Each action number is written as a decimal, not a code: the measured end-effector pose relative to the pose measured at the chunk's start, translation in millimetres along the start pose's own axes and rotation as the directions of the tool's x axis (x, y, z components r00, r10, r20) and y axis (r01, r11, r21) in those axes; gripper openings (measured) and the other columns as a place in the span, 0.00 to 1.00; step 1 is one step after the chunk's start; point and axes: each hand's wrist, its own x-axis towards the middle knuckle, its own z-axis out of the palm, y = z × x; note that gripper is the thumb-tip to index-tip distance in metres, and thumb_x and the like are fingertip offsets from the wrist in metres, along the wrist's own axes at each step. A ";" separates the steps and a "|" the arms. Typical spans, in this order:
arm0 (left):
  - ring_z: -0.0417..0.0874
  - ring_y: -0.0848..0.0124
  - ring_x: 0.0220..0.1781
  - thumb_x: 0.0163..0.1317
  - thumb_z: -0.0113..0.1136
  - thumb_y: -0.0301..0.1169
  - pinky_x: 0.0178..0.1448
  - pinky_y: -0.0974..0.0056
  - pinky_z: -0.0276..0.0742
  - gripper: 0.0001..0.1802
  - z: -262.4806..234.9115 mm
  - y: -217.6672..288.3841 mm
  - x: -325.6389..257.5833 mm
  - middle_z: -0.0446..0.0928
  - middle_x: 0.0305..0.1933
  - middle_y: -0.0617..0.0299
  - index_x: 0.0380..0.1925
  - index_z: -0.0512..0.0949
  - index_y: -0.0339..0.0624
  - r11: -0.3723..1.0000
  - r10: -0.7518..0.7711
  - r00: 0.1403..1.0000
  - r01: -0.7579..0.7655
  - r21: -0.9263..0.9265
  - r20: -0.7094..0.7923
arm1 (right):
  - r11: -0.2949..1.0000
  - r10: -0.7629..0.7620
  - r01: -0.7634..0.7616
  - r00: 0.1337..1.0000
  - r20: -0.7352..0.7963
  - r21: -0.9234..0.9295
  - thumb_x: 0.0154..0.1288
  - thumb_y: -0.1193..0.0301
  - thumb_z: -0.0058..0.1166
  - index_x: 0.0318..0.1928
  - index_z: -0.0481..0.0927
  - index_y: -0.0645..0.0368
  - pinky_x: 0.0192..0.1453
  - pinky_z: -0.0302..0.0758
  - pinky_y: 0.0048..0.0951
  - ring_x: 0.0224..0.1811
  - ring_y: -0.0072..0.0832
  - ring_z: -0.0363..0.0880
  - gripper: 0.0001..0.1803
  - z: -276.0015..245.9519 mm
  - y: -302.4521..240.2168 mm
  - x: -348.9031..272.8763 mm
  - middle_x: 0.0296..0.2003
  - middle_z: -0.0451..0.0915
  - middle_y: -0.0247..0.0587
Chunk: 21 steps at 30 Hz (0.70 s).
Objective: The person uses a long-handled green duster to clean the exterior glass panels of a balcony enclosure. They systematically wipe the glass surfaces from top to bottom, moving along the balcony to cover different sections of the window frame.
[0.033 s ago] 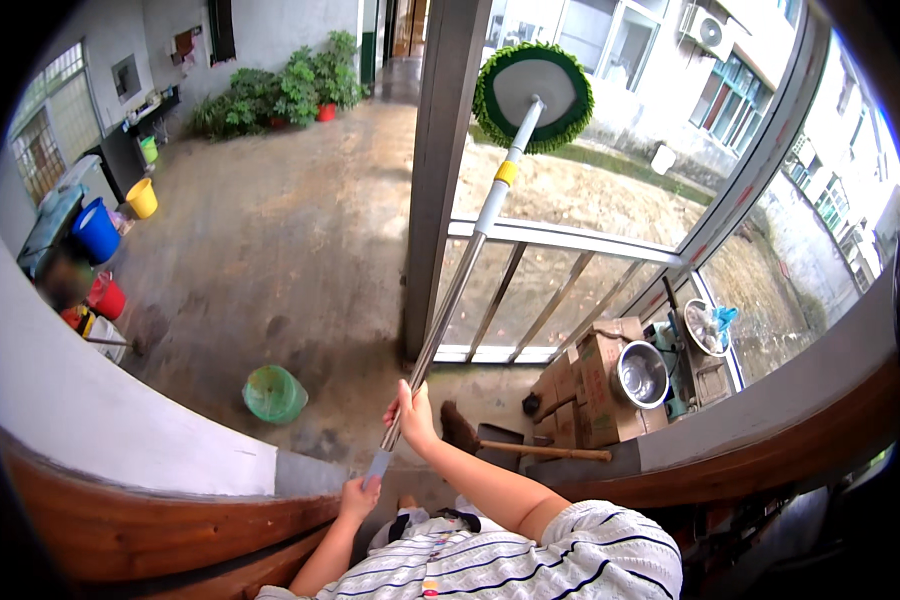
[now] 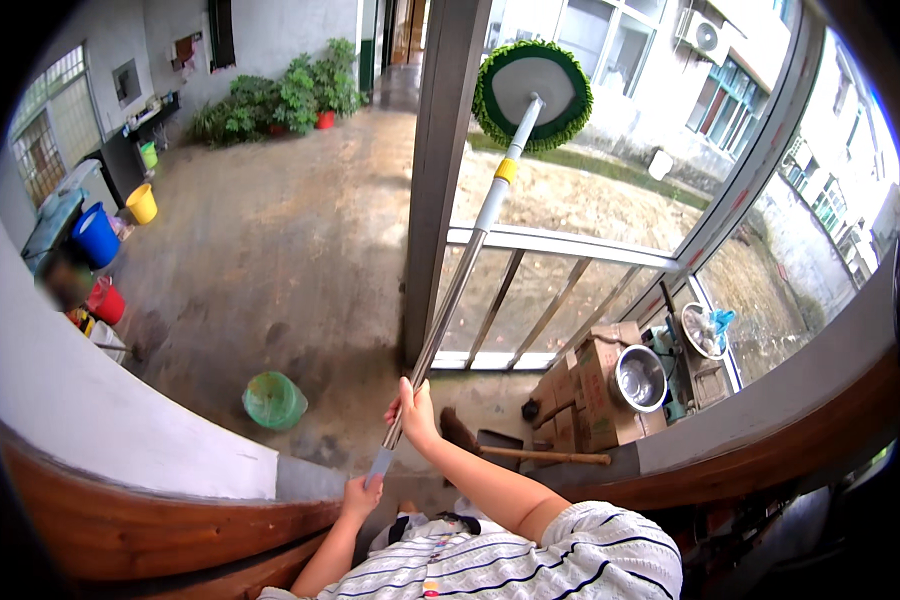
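Observation:
Both hands are wrapped around the long pole of a flat mop (image 2: 463, 265), which slants up and away to the right. My left hand (image 2: 361, 494) grips the grey end of the handle, low and close to my body. Farther up, my right hand (image 2: 412, 410) is closed on the metal part of the pole. The mop's round head, grey-backed with a green shaggy fringe, is raised in front of the upper window pane (image 2: 610, 190). Whether it touches the glass I cannot tell. A yellow collar sits on the pole below the head.
A dark post (image 2: 438, 190) stands left of the pole. On the floor are a green bucket (image 2: 275, 400) and a wooden-handled broom (image 2: 545, 454). Cardboard boxes (image 2: 595, 395) with a metal bowl (image 2: 640, 378) stand at right. Far left are blue (image 2: 96, 236) and yellow (image 2: 141, 204) buckets.

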 end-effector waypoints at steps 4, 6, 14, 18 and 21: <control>0.67 0.79 0.12 0.65 0.54 0.53 0.16 0.73 0.58 0.28 16.5 41.4 32.0 0.67 0.12 0.68 0.15 0.69 0.44 0.998 0.039 0.995 -0.034 -0.060 0.087 | 0.989 -0.131 0.125 0.988 -0.077 -0.077 0.73 0.57 0.43 0.42 0.56 0.56 0.15 0.71 0.26 0.14 0.26 0.72 0.17 7.0 -52.7 21.3 0.19 0.68 0.38; 0.67 0.79 0.11 0.65 0.52 0.55 0.16 0.73 0.58 0.28 36.7 63.1 52.5 0.67 0.12 0.68 0.17 0.69 0.44 0.989 0.088 0.981 -0.065 -0.133 0.174 | 0.973 -0.207 0.193 0.972 -0.113 -0.129 0.73 0.57 0.43 0.40 0.56 0.58 0.13 0.70 0.25 0.12 0.25 0.71 0.18 0.3 -84.4 33.5 0.18 0.68 0.37; 0.64 0.78 0.09 0.67 0.44 0.59 0.14 0.72 0.57 0.31 138.1 206.8 118.4 0.65 0.12 0.68 0.17 0.67 0.44 0.941 0.282 0.876 -0.173 -0.290 0.392 | 0.828 -0.496 0.439 0.863 -0.091 -0.349 0.70 0.55 0.48 0.36 0.61 0.60 0.13 0.68 0.25 0.12 0.25 0.72 0.21 -27.2 -250.0 91.0 0.16 0.69 0.37; 0.64 0.77 0.08 0.64 0.41 0.66 0.13 0.71 0.57 0.36 191.8 290.9 172.7 0.62 0.09 0.67 0.13 0.65 0.45 0.922 0.379 0.818 -0.295 -0.251 0.433 | 0.714 -0.669 0.615 0.741 -0.063 -0.335 0.73 0.55 0.40 0.35 0.63 0.62 0.13 0.68 0.28 0.10 0.27 0.71 0.21 -44.5 -345.2 131.2 0.12 0.67 0.37; 0.63 0.77 0.07 0.61 0.41 0.69 0.12 0.71 0.58 0.37 221.7 363.9 213.0 0.62 0.09 0.67 0.13 0.65 0.45 0.909 0.416 0.787 -0.360 -0.208 0.456 | 0.684 -0.713 0.663 0.696 -0.086 -0.303 0.73 0.54 0.40 0.36 0.60 0.59 0.11 0.65 0.27 0.08 0.26 0.67 0.20 -55.3 -415.4 173.5 0.11 0.65 0.36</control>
